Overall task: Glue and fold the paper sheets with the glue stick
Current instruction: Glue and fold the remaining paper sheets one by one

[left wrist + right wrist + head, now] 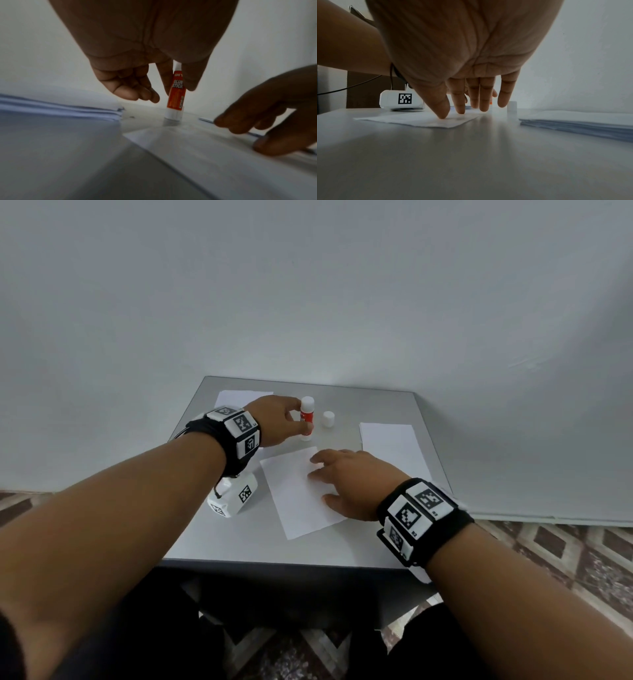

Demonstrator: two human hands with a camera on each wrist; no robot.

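Glue stick (306,418) stands upright, pinched between the left hand's (274,421) thumb and fingers; right hand (346,481), fingers spread, presses the paper sheet (294,494) just nearer.

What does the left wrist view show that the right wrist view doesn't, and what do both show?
Only the left wrist view shows the left hand pinching the upright glue stick, its printed label readable, and the paper stack on that side. Only the right wrist view shows the loose white cap standing on the table, the marker-tagged white box, and the other paper stack. Both show the right hand resting with straight fingers on the single sheet.
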